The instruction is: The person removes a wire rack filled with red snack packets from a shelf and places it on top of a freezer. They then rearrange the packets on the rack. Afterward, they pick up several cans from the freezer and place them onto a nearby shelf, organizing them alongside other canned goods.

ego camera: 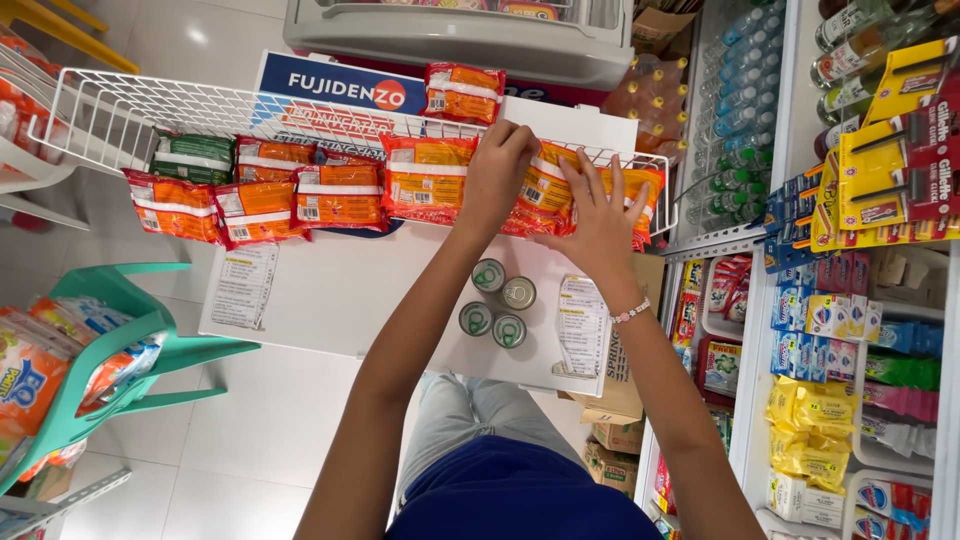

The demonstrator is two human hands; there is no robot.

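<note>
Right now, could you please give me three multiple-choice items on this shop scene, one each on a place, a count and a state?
1. Where do the cans stand?
A. on the white top under the rack
B. on the green chair
C. on the floor

2. How many cans are there?
A. two
B. four
C. six

3. What is the right hand doing?
A. hanging free
B. lying spread on orange packets
C. lifting a can

Answers: 1 A, they sit on the white top below the rack; 2 B, four lids show; 3 B, its fingers fan over the packets, beside the left hand.
</note>
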